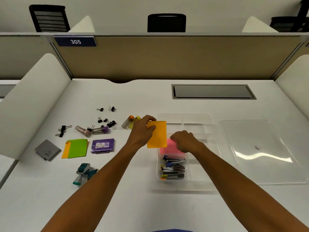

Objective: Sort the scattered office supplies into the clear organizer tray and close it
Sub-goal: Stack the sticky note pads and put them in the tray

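My left hand (142, 129) grips an orange sticky-note pad (158, 135) by its left edge and holds it over the left rim of the clear organizer tray (197, 118). My right hand (185, 140) rests with curled fingers on a pink sticky-note pad (168, 148) lying in the tray's left middle compartment. Whether it pinches the pad I cannot tell. Several staplers (173, 167) fill the near left compartment. The tray's clear lid (260, 151) lies flat to the right.
On the desk to the left lie black binder clips (104, 120), small tubes (130, 122), green and orange note pads (76, 148), a purple box (102, 145), a grey case (47, 150) and teal stamps (84, 172). A cable hatch (213, 91) sits behind.
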### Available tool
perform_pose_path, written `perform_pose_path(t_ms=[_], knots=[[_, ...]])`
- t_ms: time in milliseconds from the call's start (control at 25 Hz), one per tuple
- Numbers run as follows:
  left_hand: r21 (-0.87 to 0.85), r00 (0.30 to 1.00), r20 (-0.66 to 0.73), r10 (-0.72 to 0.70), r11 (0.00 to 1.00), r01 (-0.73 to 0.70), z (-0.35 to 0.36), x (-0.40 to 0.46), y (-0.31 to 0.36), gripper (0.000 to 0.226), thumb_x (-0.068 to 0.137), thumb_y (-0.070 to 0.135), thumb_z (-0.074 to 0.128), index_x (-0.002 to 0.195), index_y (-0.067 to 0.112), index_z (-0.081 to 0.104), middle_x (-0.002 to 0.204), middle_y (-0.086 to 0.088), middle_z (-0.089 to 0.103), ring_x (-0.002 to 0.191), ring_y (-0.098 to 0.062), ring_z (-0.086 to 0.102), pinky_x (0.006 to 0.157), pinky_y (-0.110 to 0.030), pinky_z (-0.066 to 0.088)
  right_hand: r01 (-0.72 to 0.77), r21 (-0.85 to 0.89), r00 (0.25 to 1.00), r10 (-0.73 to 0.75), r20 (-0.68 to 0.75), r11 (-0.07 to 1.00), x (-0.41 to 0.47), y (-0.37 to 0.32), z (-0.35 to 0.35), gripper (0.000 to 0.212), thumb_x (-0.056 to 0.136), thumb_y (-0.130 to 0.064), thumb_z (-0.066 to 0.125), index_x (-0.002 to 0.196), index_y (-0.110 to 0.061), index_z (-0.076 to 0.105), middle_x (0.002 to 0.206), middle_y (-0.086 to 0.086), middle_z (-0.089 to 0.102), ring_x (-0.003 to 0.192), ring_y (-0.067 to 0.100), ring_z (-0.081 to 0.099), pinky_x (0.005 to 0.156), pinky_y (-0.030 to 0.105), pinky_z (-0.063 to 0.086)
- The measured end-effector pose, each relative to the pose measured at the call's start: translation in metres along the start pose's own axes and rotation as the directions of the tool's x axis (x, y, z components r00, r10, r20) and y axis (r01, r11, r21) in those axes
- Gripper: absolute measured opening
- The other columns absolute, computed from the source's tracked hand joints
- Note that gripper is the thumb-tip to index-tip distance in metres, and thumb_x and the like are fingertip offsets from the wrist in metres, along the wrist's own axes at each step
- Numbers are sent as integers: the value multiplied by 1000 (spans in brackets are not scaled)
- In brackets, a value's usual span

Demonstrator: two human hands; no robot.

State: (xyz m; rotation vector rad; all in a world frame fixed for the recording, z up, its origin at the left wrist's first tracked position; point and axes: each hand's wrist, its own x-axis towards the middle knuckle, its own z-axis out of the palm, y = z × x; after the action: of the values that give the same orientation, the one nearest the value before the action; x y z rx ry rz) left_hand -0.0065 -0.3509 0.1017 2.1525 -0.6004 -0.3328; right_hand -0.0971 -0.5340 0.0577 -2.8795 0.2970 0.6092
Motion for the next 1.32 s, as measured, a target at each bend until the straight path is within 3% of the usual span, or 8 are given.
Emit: perform_pose_path(t_ms=[120, 200, 440, 720, 840, 1120, 1240, 1320], knots=[[-24, 1000, -18, 7, 1000, -7, 11, 3, 4, 15, 92, 13, 61, 107, 13, 61, 101, 2, 60, 95, -11, 54, 73, -18, 42, 10, 128, 1000, -7, -23, 992, -5, 7, -5, 57, 87, 4, 49, 139, -20, 51, 142, 2, 52, 129, 24, 47, 102, 40, 44], [-57, 998, -46, -40, 998, 37, 21, 3, 7, 11, 94, 11, 57, 105, 11, 58, 99, 2, 60, 92, -11, 55, 66, -13, 40, -2, 214, 997, 18, -69, 977, -10, 13, -11, 60, 84, 8, 49, 136, -22, 54, 137, 0, 56, 123, 22, 53, 95, 38, 49], [-201, 960, -77, -269, 947, 250, 57, -10, 9, 10, 95, 7, 49, 99, 14, 53, 85, 7, 55, 78, -11, 53, 61, -19, 42, 15, 429, 968, 95, -234, 903, -15, 28, -18, 50, 83, 9, 55, 123, -19, 63, 115, 1, 68, 105, 20, 62, 90, 39, 53], [-186, 946, -75, -316, 936, 298, 72, -22, 12, 20, 86, 6, 68, 87, 15, 50, 83, 0, 60, 68, -21, 67, 60, -25, 51, -8, 558, 947, 186, -262, 830, -16, 37, -17, 45, 81, 5, 56, 118, -20, 65, 112, 0, 69, 99, 17, 63, 89, 37, 55], [-67, 957, -66, -283, 958, 279, 75, -28, 10, 24, 82, 7, 70, 82, 17, 49, 82, -7, 64, 70, -24, 67, 65, -35, 56, -19, 576, 939, 213, -271, 818, -16, 39, -18, 43, 83, 4, 57, 119, -18, 65, 111, 2, 69, 98, 18, 64, 88, 37, 55], [279, 973, 15, -231, 935, 218, 76, -30, 3, 24, 87, 22, 69, 93, 21, 47, 88, -3, 63, 74, -16, 60, 63, -23, 44, 22, 593, 931, 200, -306, 805, -15, 31, -24, 38, 86, 1, 57, 118, -18, 64, 109, 2, 70, 94, 17, 63, 85, 33, 55], [351, 990, 6, -137, 928, 127, 68, -29, -1, 24, 88, 24, 68, 91, 21, 44, 88, -3, 63, 67, -12, 54, 56, -18, 35, 33, 585, 931, 188, -314, 810, -14, 27, -26, 39, 86, 2, 55, 117, -19, 64, 107, 0, 70, 93, 16, 62, 84, 32, 54], [374, 996, -8, -88, 923, 85, 61, -29, -4, 21, 89, 25, 66, 94, 20, 46, 89, -3, 63, 71, -14, 56, 58, -22, 38, 39, 579, 931, 181, -318, 814, -14, 23, -27, 39, 86, 1, 55, 117, -20, 65, 107, 0, 70, 93, 15, 62, 83, 31, 54]])
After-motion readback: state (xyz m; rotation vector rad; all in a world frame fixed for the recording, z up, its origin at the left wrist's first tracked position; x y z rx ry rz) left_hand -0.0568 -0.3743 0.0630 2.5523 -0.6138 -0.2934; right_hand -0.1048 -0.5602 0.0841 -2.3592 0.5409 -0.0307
